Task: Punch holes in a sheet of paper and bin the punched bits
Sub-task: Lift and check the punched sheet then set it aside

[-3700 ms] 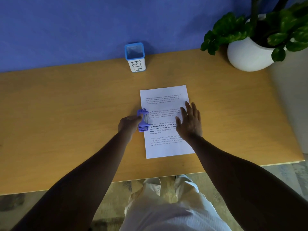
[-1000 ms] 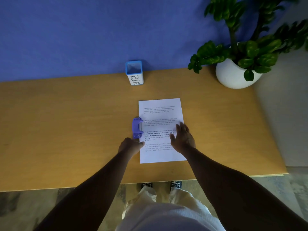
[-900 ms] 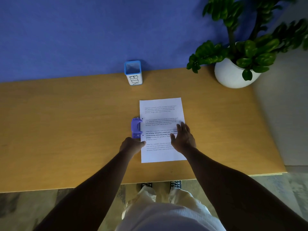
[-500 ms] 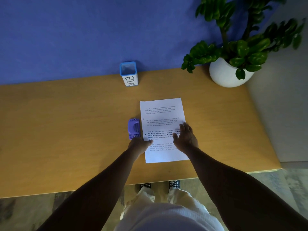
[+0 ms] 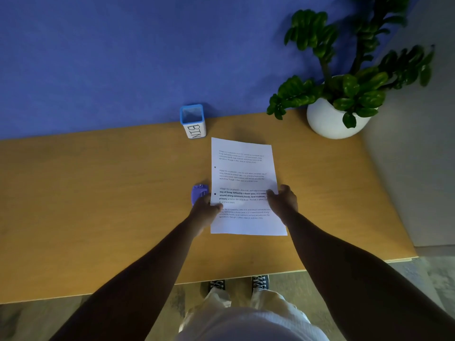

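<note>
The left hand (image 5: 205,212) pinches the left edge of the printed sheet of paper (image 5: 246,185), thumb on top of the page and the other fingers tucked beneath it. The right hand (image 5: 283,201) grips the opposite edge the same way, thumb over the margin and fingers curled around the rim. Both hold the sheet in its lower half.

Just left of the paper, touching the left hand's knuckles, a small purple hole punch (image 5: 199,193) rests on the wooden desk (image 5: 98,205); the hand partly hides its near end. Beyond the paper's far left corner, close to it, stands a blue-rimmed white cup marked "BIN" (image 5: 193,121), against the blue wall (image 5: 123,57). Well off to the paper's far right sits a leafy plant in a round white pot (image 5: 330,119).

The paper lies lengthwise away from the person, near the desk's middle. It carries four blocks of small print, one partly bold. Two dark round holes show along its left margin, one above the other. Whether it is flat on the desk or slightly lifted cannot be told.
</note>
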Tool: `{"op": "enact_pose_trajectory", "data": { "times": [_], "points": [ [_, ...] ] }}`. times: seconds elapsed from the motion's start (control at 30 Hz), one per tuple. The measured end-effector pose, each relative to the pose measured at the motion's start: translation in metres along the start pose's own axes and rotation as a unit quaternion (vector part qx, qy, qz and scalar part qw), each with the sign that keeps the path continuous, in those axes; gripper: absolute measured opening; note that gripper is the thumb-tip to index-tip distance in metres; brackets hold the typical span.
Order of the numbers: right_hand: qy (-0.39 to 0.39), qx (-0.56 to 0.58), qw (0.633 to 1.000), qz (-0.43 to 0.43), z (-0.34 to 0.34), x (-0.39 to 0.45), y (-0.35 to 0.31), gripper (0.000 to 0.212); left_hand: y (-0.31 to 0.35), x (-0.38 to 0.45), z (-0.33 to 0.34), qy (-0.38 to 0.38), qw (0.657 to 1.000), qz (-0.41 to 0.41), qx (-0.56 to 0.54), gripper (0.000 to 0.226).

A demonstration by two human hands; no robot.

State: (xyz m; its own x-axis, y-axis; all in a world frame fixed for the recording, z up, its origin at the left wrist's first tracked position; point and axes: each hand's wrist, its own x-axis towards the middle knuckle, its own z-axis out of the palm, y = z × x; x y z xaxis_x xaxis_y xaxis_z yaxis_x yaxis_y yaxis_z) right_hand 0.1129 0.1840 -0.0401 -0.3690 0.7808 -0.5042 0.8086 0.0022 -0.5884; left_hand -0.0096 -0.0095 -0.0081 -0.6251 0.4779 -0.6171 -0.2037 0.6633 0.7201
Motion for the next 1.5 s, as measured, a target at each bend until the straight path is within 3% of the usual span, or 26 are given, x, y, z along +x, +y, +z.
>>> {"op": "enact_pose_trajectory", "data": {
  "times": [0.2,0.4,0.73,0.9,1.07,1.2,1.5],
  "points": [
    [-0.04,0.152,0.987,0.033,-0.012,0.0,-0.01,0.033,0.004,-0.003,-0.013,-0.023,1.0,0.014,0.0,0.034],
    [-0.045,0.192,0.98,0.013,-0.019,-0.008,-0.015,0.017,0.006,-0.001,-0.023,0.002,1.0,0.004,-0.007,0.025],
    [-0.047,0.226,0.973,-0.015,-0.029,-0.015,-0.016,0.017,0.014,0.009,-0.03,0.071,0.994,-0.015,-0.08,0.029],
    [-0.061,0.233,0.97,-0.018,-0.029,-0.014,-0.013,0.017,0.025,0.016,-0.037,0.092,0.991,-0.007,-0.102,0.018],
    [-0.083,0.241,0.967,-0.025,-0.032,-0.016,-0.013,0.015,0.04,0.021,-0.046,0.094,0.986,0.019,-0.133,0.028],
    [-0.088,0.241,0.966,-0.028,-0.033,-0.016,-0.013,0.015,0.05,0.023,-0.053,0.101,0.983,0.029,-0.152,0.018],
    [-0.101,0.27,0.957,-0.042,-0.039,-0.013,-0.027,0.014,0.038,0.01,-0.04,0.019,0.995,0.047,-0.081,0.023]
  ]
}}
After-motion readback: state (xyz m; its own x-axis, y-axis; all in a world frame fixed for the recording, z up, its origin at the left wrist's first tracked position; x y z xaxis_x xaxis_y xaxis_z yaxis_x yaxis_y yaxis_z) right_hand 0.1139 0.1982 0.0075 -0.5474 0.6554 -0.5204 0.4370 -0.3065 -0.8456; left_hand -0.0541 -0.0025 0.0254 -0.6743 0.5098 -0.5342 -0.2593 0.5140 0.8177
